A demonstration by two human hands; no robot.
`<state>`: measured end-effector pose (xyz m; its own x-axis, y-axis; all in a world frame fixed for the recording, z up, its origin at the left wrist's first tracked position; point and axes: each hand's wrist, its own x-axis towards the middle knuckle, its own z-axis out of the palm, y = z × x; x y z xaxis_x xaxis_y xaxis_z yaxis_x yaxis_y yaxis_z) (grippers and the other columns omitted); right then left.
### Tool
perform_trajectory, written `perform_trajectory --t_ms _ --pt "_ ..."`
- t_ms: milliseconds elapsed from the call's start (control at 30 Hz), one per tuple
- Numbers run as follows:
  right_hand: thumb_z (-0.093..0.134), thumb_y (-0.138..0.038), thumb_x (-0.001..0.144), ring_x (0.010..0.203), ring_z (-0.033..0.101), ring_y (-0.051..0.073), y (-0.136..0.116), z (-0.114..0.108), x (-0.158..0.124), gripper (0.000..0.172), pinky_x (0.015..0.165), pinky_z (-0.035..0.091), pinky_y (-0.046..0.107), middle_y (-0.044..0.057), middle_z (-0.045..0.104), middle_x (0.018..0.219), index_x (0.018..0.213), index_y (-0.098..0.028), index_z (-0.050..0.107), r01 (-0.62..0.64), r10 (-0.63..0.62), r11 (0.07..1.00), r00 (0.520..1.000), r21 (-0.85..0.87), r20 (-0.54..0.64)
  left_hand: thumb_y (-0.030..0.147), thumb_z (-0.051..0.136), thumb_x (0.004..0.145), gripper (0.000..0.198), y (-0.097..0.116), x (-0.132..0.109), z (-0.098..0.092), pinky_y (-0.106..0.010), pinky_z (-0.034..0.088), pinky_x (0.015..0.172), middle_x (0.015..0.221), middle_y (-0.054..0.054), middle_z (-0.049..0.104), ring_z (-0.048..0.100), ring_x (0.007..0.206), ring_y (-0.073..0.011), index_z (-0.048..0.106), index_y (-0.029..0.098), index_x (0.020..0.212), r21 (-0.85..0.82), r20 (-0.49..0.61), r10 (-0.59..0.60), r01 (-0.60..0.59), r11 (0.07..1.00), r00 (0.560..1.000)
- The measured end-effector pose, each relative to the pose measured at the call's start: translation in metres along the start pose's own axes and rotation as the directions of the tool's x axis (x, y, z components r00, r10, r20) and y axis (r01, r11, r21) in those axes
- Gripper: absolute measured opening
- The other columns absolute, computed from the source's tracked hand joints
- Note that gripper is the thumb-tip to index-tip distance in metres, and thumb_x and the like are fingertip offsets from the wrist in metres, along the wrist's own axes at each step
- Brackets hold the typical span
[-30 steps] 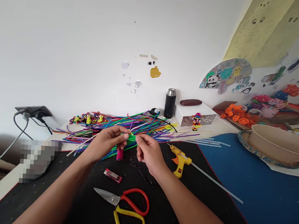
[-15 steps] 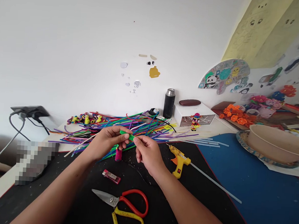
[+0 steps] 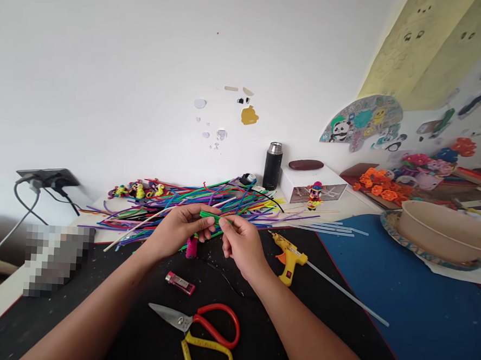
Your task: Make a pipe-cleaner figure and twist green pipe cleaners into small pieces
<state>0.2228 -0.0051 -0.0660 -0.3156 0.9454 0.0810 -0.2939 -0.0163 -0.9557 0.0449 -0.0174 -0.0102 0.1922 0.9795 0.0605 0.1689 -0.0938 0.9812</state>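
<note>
Between my hands is a short bundle of green pipe cleaners (image 3: pixel 208 215), pinched from both sides. My left hand (image 3: pixel 184 225) grips its left part with thumb and fingers. My right hand (image 3: pixel 240 240) pinches the right part, close beside the left thumb. Just below the hands a small magenta fuzzy piece (image 3: pixel 192 247) stands on the black mat (image 3: pixel 134 315). Behind them spreads a heap of coloured pipe cleaners (image 3: pixel 170 197). A red lighter (image 3: pixel 180 283) lies nearer to me, and scissors (image 3: pixel 199 329) with one red and one yellow handle lie below it.
To the right lies a yellow glue gun (image 3: pixel 288 258) with a long glue stick in it. A black flask (image 3: pixel 273 167) and a white box (image 3: pixel 306 178) with a small figure (image 3: pixel 315 195) stand at the wall. A beige basin (image 3: pixel 445 228) is at far right.
Both hands have shifted slightly right with the green bundle, and less of it shows between the fingers. The grip of both hands is kept.
</note>
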Motion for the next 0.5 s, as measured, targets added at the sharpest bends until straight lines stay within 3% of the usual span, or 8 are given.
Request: perform_trajectory --t_ms 100,333,500 --pt "0.071 -0.059 0.088 0.039 0.043 0.01 -0.001 0.0 0.0 0.041 0.04 0.035 0.022 -0.008 0.049 0.048 0.093 -0.018 0.071 0.026 -0.026 0.999 1.0 -0.021 -0.018 0.05 0.087 0.083 0.045 -0.001 0.0 -0.007 -0.026 0.056 0.058 0.073 -0.002 0.074 0.069 0.064 -0.0166 0.074 0.016 0.109 -0.038 -0.029 0.003 -0.004 0.999 1.0" --pt "0.069 -0.06 0.09 0.04 0.045 0.011 -0.001 0.0 -0.002 0.043 0.041 0.037 0.023 -0.007 0.05 0.05 0.092 -0.018 0.073 0.061 -0.063 0.993 0.998 -0.097 -0.012 0.05 0.09 0.08 0.04 0.002 0.0 -0.015 -0.025 0.056 0.056 0.069 -0.002 0.072 0.069 0.062 -0.0156 0.073 0.015 0.088 -0.022 -0.037 0.05 -0.051 0.998 0.998" --pt "0.069 -0.061 0.09 0.039 0.045 0.01 0.0 0.0 -0.002 0.044 0.041 0.036 0.023 -0.007 0.05 0.05 0.097 -0.017 0.074 0.039 -0.039 0.996 0.999 -0.085 0.002 0.049 0.09 0.079 0.039 0.002 0.001 -0.016 -0.025 0.055 0.056 0.068 -0.002 0.073 0.068 0.061 -0.0155 0.074 0.015 0.085 -0.011 -0.045 0.059 -0.06 0.998 0.997"
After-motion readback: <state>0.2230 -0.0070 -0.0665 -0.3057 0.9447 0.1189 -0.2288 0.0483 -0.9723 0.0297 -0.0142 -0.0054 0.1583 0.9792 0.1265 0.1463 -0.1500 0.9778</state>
